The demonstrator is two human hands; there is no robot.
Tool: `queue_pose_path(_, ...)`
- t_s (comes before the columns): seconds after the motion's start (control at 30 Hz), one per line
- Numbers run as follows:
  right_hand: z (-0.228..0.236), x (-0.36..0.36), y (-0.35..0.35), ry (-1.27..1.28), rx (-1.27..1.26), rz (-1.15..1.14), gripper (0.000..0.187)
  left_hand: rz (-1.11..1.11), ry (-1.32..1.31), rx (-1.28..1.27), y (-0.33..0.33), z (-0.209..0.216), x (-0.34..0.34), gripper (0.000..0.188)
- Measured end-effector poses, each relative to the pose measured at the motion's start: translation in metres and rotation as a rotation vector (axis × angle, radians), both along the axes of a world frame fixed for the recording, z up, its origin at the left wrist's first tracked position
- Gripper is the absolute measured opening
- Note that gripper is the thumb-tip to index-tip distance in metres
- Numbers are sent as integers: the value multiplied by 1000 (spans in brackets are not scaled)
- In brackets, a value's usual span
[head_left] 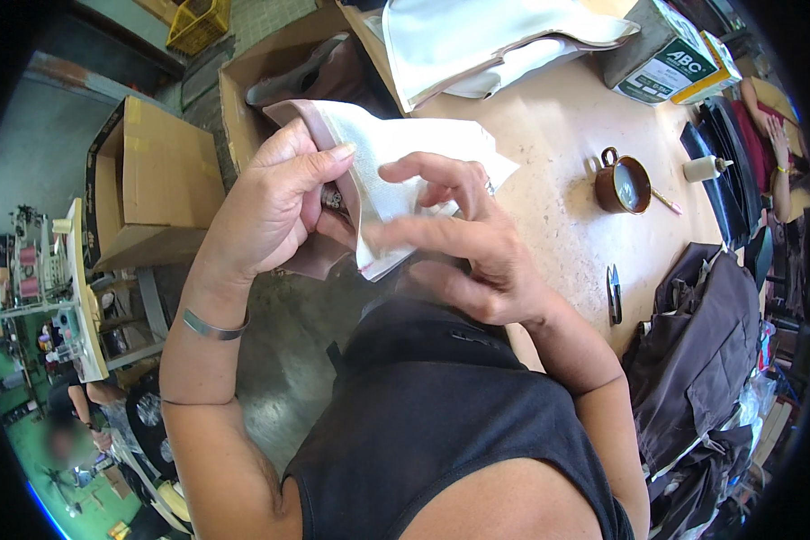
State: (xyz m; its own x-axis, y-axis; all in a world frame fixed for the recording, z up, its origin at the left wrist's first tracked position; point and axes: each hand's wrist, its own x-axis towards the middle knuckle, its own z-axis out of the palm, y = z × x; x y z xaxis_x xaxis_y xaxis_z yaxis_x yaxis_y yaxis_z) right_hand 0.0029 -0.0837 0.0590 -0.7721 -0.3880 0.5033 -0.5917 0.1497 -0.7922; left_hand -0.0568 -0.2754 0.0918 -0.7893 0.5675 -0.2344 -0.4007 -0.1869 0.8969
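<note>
My left hand (288,193) grips the edge of a floppy sheet piece (423,135), white on one face and mauve-brown along its folded-over edge. The thumb presses on the white face, and the other fingers are behind the edge. My right hand (477,238) hovers close over the same piece with its fingers apart and somewhat blurred by motion. Whether its fingertips touch the sheet, I cannot tell. A small dark, shiny spot shows beside the left fingers, too small to name. The sheet's far end reaches over the table's edge.
The worktable (549,171) carries white sheets (477,40), a metal can (661,54), a brown mug (621,184), thread snips (614,292), a white squeeze bottle (706,168) and dark brown material (702,333). Cardboard boxes (171,171) stand left. Other people are at both sides.
</note>
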Motion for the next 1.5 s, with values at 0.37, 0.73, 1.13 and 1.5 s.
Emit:
queue_pose_path(0.37,-3,0,-8,142,9,-113,41,-2,-57,68,-2,1,-9,24)
queue_pose_path(0.73,8,-38,-11,391,-134,-147,65,85,40,141,-2,-3,-13,34)
queue_pose_path(1.13,27,-65,-11,77,-238,-246,52,171,694,-341,-3,-4,-8,33)
queue_pose_path(1.5,17,-75,-3,707,400,-563,48,130,588,-196,8,17,-18,38)
